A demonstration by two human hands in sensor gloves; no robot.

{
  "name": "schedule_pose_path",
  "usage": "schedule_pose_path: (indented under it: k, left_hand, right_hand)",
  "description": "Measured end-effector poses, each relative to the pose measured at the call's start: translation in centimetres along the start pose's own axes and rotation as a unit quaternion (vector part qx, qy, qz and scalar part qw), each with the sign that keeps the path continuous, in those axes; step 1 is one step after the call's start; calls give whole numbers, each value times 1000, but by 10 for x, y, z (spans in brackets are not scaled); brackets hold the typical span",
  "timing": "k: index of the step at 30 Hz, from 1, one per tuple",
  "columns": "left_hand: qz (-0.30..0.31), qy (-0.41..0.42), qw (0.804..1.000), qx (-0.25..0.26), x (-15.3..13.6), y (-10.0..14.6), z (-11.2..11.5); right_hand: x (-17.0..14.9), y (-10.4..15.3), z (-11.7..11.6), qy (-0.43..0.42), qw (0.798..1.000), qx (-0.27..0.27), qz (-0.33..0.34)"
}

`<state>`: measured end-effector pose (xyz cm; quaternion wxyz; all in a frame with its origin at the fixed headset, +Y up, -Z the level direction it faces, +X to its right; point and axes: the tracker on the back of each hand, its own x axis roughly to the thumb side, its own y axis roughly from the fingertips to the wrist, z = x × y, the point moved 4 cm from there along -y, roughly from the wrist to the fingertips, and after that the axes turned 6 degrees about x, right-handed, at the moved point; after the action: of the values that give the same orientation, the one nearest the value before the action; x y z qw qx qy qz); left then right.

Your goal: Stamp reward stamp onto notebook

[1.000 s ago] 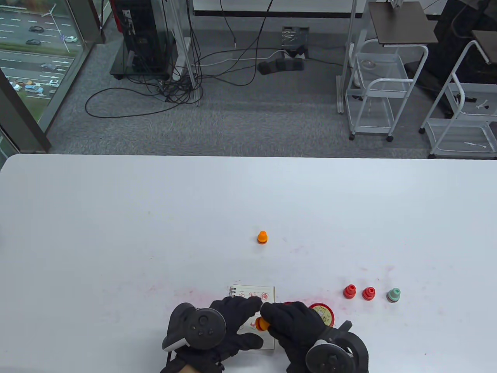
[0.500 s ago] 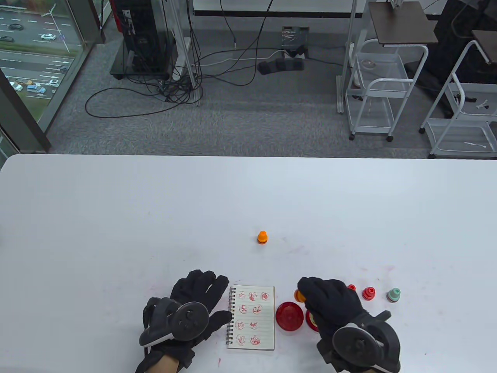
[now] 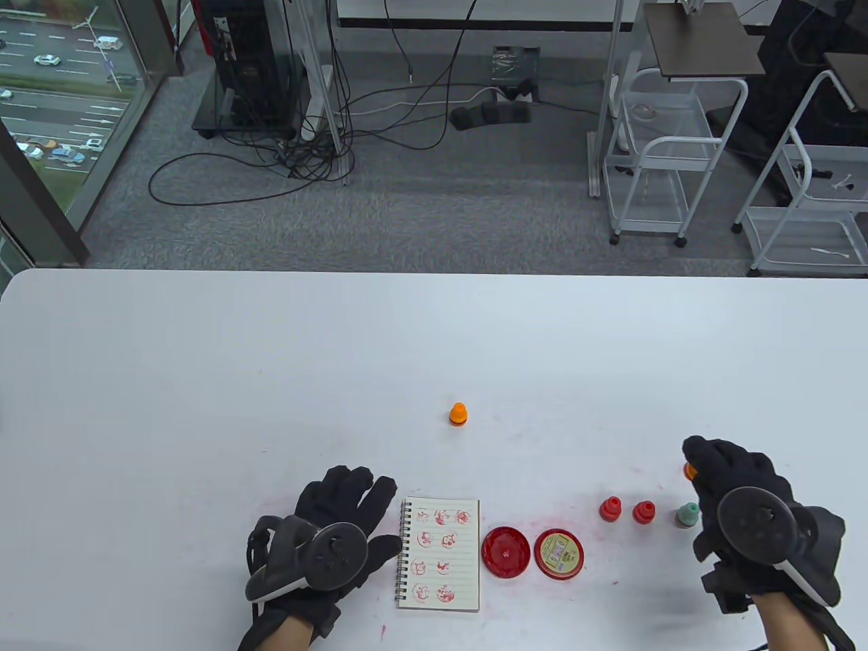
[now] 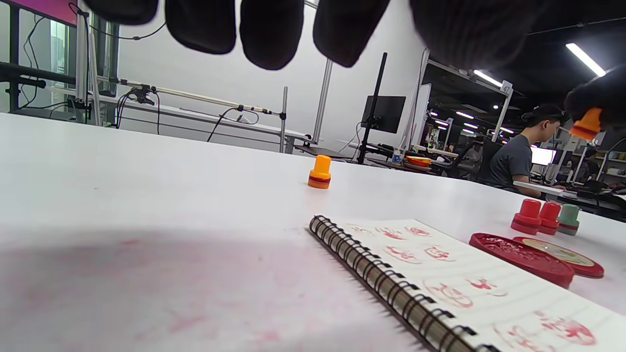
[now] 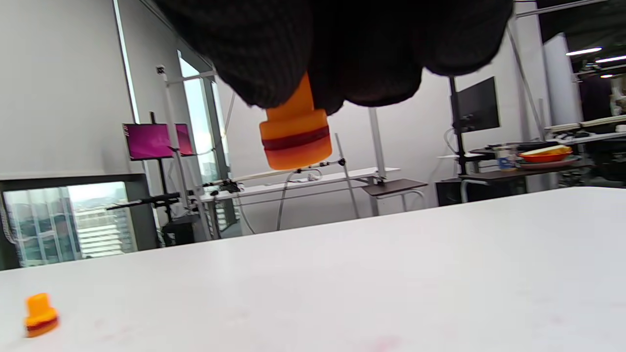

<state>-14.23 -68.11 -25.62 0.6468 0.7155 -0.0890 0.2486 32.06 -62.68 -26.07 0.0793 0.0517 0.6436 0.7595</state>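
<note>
The right hand (image 3: 736, 498) pinches an orange stamp (image 5: 295, 137) by its top, and the stamp hangs in the air above the white table (image 3: 203, 380), not touching it. This hand is far to the right, just behind a green stamp (image 3: 687, 515). 2 red stamps (image 3: 627, 510) stand side by side to the left of the green one. The left hand (image 3: 339, 522) lies flat on the table with its fingers spread, just left of the spiral notebook (image 3: 441, 554). The notebook lies open and its page has 9 red stamp marks. Right beside it sits a red ink pad (image 3: 506, 551), and next to that its lid (image 3: 559, 553). Another orange stamp (image 3: 458, 414) stands alone, farther back on the table.
</note>
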Motion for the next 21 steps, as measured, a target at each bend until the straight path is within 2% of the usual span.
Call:
schedule_pose_path:
  k: [5, 9, 14, 18, 21]
  left_hand:
    - [-2, 3, 1000, -3, 0, 0, 1]
    - [-4, 4, 1000, -5, -1, 0, 1]
    - [-8, 9, 1000, -11, -2, 1, 2]
    - [-10, 13, 1000, -10, -3, 1, 2]
    - [-11, 14, 1000, -10, -3, 0, 3]
  right_hand:
    - [-30, 9, -30, 9, 998, 58, -34]
    - [-33, 21, -58, 45, 994, 96, -26]
    - [-38, 30, -85, 101, 983, 147, -48]
    - [-41, 34, -93, 121, 976, 177, -49]
    - [-42, 33, -82, 108, 978, 171, -52]
